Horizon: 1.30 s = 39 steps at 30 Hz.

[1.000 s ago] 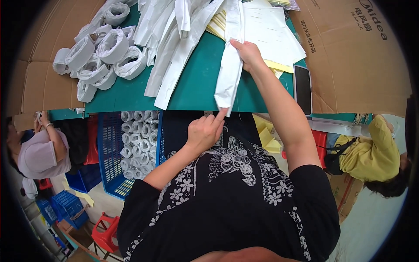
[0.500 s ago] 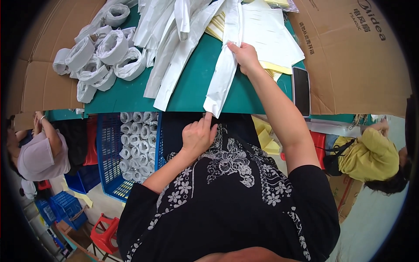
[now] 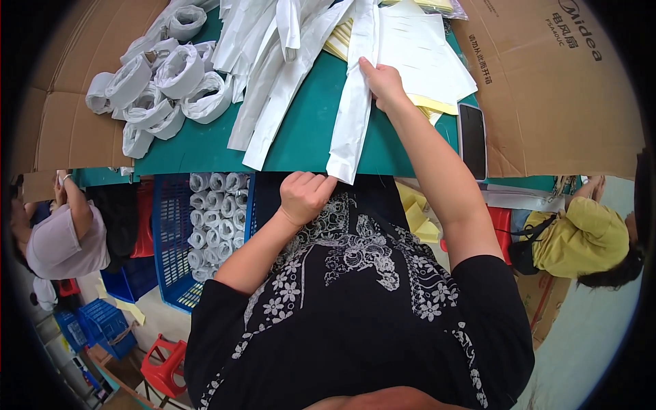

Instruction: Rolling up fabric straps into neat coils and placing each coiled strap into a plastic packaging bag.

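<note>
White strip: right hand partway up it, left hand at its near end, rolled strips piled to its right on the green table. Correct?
One slip: in the head view the rolled strips are piled to the left of the white strip, not its right. The rest stands: right hand partway up it, left hand at its near end, pile on the green table.

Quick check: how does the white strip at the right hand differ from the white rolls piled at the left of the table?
The white strip is stretched out long and flat; the white rolls are curled into rings. The strip has the right hand on it, while no hand touches the rolls. The strip lies singly toward the near edge; the rolls are heaped together. Both are white and on the green table.
</note>
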Each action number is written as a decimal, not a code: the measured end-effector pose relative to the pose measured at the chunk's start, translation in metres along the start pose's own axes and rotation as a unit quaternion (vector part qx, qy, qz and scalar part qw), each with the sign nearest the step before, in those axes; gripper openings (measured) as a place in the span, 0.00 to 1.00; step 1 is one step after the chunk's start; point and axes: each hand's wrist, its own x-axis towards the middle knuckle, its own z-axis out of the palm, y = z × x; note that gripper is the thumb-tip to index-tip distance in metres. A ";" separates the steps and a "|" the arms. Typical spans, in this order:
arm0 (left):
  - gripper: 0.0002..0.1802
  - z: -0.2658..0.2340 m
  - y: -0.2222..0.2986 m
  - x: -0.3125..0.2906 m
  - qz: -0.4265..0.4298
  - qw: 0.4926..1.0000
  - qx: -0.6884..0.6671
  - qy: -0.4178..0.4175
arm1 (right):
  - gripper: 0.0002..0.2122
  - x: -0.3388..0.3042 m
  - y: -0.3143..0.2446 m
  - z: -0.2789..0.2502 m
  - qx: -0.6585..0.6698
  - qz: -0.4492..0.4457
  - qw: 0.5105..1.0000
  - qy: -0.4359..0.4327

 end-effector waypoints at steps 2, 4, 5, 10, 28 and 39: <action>0.05 -0.001 0.001 0.001 0.013 0.999 -0.023 0.023 | 0.16 -0.003 -0.004 0.002 -0.018 0.028 0.999 0.020; 0.05 0.000 0.002 -0.003 0.034 0.998 -0.045 0.032 | 0.16 -0.002 -0.003 0.003 -0.013 0.022 0.999 0.021; 0.05 0.000 0.003 -0.005 0.053 0.996 -0.065 0.041 | 0.15 -0.002 -0.003 0.004 -0.009 0.017 1.000 0.021; 0.04 -0.005 0.012 -0.028 0.085 0.990 -0.100 0.060 | 0.15 0.000 -0.003 0.003 0.028 0.014 0.999 0.025; 0.12 -0.069 -0.013 0.047 0.248 0.956 -0.157 -0.003 | 0.11 0.036 -0.059 0.007 0.333 0.211 0.900 -0.184; 0.14 -0.073 -0.037 0.052 0.139 0.976 -0.158 -0.059 | 0.17 0.249 -0.295 -0.111 0.187 -0.032 0.981 -0.046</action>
